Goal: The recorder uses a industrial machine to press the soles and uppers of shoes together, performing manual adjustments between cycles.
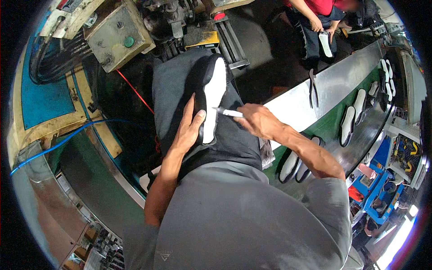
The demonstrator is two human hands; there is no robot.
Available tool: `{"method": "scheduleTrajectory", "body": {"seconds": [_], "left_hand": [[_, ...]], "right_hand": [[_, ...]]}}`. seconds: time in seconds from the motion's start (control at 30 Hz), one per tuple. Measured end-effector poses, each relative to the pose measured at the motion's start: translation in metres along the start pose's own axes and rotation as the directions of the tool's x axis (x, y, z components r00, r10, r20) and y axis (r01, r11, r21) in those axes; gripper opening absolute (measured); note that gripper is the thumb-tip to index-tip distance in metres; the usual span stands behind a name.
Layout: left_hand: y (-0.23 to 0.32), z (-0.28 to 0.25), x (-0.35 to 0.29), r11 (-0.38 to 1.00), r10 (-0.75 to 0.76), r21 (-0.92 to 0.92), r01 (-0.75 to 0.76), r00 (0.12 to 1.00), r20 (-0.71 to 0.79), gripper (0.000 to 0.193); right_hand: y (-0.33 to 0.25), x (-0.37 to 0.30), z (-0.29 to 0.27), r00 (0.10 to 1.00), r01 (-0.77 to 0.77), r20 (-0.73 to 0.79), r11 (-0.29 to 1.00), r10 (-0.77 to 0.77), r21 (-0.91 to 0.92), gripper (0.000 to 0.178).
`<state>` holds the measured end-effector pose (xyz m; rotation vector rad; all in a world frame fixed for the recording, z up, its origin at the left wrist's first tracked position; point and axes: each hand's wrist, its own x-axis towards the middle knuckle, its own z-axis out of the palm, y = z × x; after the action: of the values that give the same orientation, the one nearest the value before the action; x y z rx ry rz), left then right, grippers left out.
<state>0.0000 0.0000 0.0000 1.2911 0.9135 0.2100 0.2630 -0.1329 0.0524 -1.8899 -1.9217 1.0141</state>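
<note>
Head view: we've got a dark shoe w/ a white sole [215, 85] lying on our lap, sole up, long axis running near to far, toe/heel ends hard to tell apart. Our L hand [191, 126] is gripping its near L side, thumb on the white edge, fingers along the dark flank. Our R hand [258, 119] is closed round a slim white pen-like tool [230, 112], grey tip pointing L, over the sole's mid/near part at its R side; can't tell if the tip touches. Dark trousers [173, 81] sit under the shoe

To our R, a shiny metal surface [292, 103] runs off to the far R, w/ dark pliers [313, 90] lying across it. Just beyond it is a green belt [330, 96] carrying more white-soled pcs: a shoe pair [289, 166] near our R forearm, a longer shoe [347, 127] farther along, plus a group of white soles [386, 76] at the far end. Far R, a co-worker in a red top [321, 6] has both hands on another shoe [325, 44], white sole showing

Far L we see a grubby control box [112, 49] w/ a green button [129, 42]; nearer, a blue hose [67, 137] curves across the L side
</note>
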Motion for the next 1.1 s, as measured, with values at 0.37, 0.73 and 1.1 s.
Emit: {"method": "scheduleTrajectory", "body": {"seconds": [0.37, 0.73, 1.1], "left_hand": [[0.025, -0.008, 0.024, 0.911, 0.161, 0.387, -0.144, 0.987, -0.011, 0.086], [0.011, -0.019, 0.025, 0.983, 0.061, 0.181, -0.027, 0.98, -0.188, 0.071], [0.016, 0.02, 0.04, 0.919, 0.196, 0.362, -0.155, 0.977, -0.079, 0.089]], "right_hand": [[-0.009, 0.019, -0.003, 0.999, -0.047, -0.005, 0.998, 0.047, -0.051, 0.035], [0.095, -0.042, 0.029, 0.949, -0.248, 0.142, 0.945, 0.281, -0.214, 0.038], [0.011, 0.001, -0.022, 0.989, -0.103, -0.099, 0.991, 0.112, 0.086, 0.033]]}}
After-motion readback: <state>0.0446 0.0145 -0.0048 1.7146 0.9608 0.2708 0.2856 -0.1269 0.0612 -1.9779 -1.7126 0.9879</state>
